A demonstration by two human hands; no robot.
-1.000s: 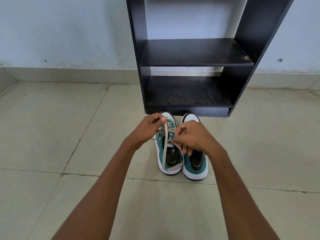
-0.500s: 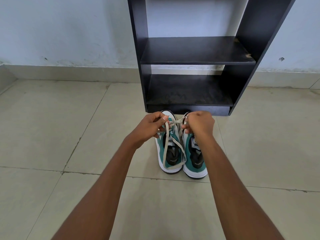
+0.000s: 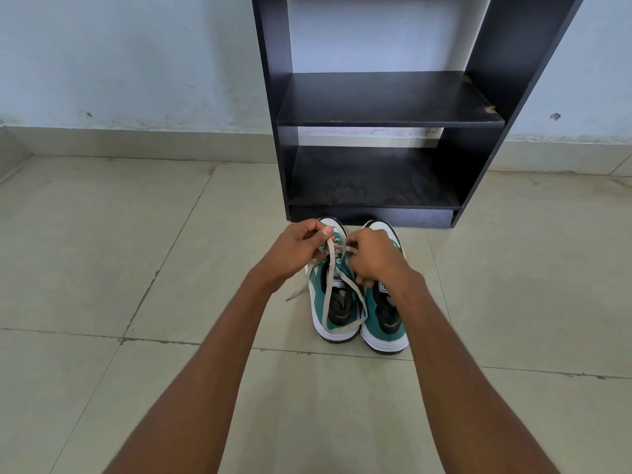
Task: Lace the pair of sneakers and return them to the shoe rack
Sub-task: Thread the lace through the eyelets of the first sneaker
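Two green-and-white sneakers stand side by side on the floor, toes toward the rack: the left sneaker (image 3: 333, 313) and the right sneaker (image 3: 386, 323). A beige lace (image 3: 327, 295) runs from the left sneaker's front eyelets and loops back over its heel. My left hand (image 3: 297, 249) pinches one strand of this lace above the toe. My right hand (image 3: 371, 256) grips the other strand over the gap between the shoes and hides the right sneaker's front. One loose lace end (image 3: 298, 291) trails on the floor to the left.
The black shoe rack (image 3: 390, 97) stands against the pale wall just beyond the sneakers, with two bare shelves. Beige floor tiles (image 3: 136, 251) with dark grout lines spread all around.
My right hand has moved down and nearer, from beside the toes to over the tongues, pulling its lace strand along. My left hand keeps its pinch near the left toe.
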